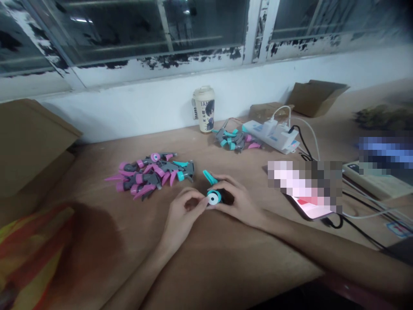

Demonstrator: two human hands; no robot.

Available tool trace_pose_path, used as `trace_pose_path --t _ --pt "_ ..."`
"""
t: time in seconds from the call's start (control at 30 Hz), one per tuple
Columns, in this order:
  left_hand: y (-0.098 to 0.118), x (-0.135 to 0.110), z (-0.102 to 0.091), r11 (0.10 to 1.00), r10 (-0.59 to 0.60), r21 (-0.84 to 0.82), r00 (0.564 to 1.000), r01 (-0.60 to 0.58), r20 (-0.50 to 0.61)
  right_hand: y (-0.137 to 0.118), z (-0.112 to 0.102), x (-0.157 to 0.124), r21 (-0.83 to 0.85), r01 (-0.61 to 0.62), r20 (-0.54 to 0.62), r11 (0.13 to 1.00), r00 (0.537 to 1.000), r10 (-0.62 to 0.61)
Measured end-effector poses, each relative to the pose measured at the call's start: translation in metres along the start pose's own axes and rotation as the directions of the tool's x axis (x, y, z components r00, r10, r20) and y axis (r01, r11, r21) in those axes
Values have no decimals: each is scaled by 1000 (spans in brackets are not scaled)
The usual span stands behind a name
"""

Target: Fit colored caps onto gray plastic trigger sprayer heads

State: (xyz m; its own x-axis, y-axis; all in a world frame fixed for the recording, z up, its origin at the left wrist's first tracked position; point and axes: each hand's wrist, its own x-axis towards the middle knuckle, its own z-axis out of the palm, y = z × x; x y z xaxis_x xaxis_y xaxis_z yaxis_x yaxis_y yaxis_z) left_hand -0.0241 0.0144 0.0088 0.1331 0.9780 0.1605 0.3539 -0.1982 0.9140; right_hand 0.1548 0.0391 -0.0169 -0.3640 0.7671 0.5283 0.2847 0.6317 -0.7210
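Observation:
My right hand (237, 200) wraps around a grey spray-nozzle head with a teal trigger and teal ring (213, 196), holding it just above the wooden table (129, 241). My left hand (182, 213) is curled, its fingertips pinched against the white round face inside the teal ring. A pile of pink-and-grey spray heads (151, 174) lies to the left of my hands. A smaller pile of teal-and-grey spray heads (235, 138) lies farther back near the wall.
A cream cup with a printed figure (204, 109) stands by the wall. A white power strip (272, 134) with plugs and cables sits at right, next to a phone (314, 209). Cardboard boxes (29, 142) stand at left and back right (318, 97).

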Motion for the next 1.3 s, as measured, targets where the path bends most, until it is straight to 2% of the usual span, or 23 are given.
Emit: trace_pose_path --t 0.2,0.37,0.47,0.53,0.57,0.6,0.67,0.7,0.73,0.77,0.8,0.9,0.97,1.07,1.17,1.3 --pt "-9 -1 0 996 62 75 997 -57 -55 -2 -1 0 -1 14 46 1000 999 -14" --pt "-11 -5 9 999 -1 50 984 11 -181 -3 -1 2 -37 -8 32 999 999 9" --pt "-11 -3 7 994 -50 83 984 65 -172 -2 -1 2 -70 -34 9 997 999 35" --pt "-8 -1 -2 992 -84 91 996 86 -32 -1 -1 2 -82 -41 5 996 999 42" --pt "-5 0 -9 990 -103 100 991 94 86 -1 -1 2 -85 -41 9 996 999 42" --pt "-2 1 -16 987 -126 122 964 100 233 0 -2 2 -89 -40 15 995 999 41" --pt "9 2 -31 972 -197 207 851 107 487 0 -3 1 -95 -38 24 995 999 41" --pt "15 1 -37 962 -228 256 790 93 569 0 -3 1 -99 -39 26 994 999 42" --pt "20 0 -42 943 -269 324 727 68 631 0 -3 0 -103 -41 22 994 999 43" --pt "25 -1 -46 922 -295 387 691 24 660 1 -4 0 -106 -42 16 994 999 44" --pt "30 -3 -47 897 -308 440 674 -29 672 2 -4 0 -107 -43 8 993 999 44" --pt "36 -8 -45 833 -302 532 678 -156 671 4 -4 0 -111 -46 -19 993 999 45" --pt "36 -10 -42 817 -303 550 683 -172 665 5 -4 1 -114 -47 -27 992 999 45" --pt "31 -9 -40 843 -288 517 684 -152 671 5 -3 1 -113 -54 -29 992 998 51" --pt "23 -5 -39 898 -240 429 710 -95 662 4 -3 1 -110 -55 -29 992 998 52" --pt "10 2 -34 972 -224 195 770 131 598 4 -4 0 -111 -42 -21 993 999 40"
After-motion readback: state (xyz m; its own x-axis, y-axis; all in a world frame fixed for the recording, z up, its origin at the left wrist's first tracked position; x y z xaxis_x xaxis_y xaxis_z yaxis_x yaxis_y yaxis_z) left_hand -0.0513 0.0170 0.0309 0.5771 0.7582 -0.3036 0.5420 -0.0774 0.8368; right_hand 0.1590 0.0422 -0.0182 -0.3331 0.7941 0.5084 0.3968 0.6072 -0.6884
